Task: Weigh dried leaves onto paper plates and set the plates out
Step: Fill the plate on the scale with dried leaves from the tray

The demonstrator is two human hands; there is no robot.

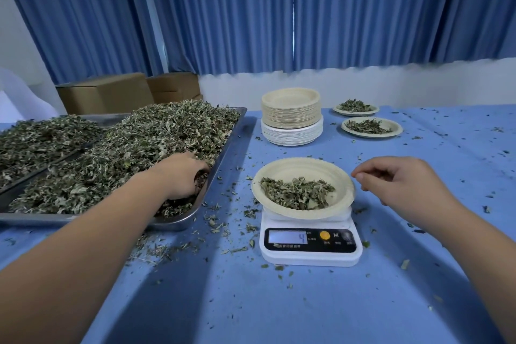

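A beige paper plate (301,169) with a small heap of dried leaves (297,193) sits on a white digital scale (310,246) at the table's centre. My left hand (178,176) is dug into the dried-leaf pile (134,148) in a metal tray (220,165) on the left, its fingers curled into the leaves. My right hand (399,181) hovers just right of the plate's rim, fingers loosely curled and holding nothing. Two filled plates, one nearer (371,127) and one farther (356,109), stand at the back right.
A stack of unused paper plates (291,117) stands behind the scale. A second leaf tray (36,139) lies far left, with cardboard boxes (111,92) behind it. Leaf crumbs are scattered over the blue tablecloth (279,310). Blue curtains hang behind.
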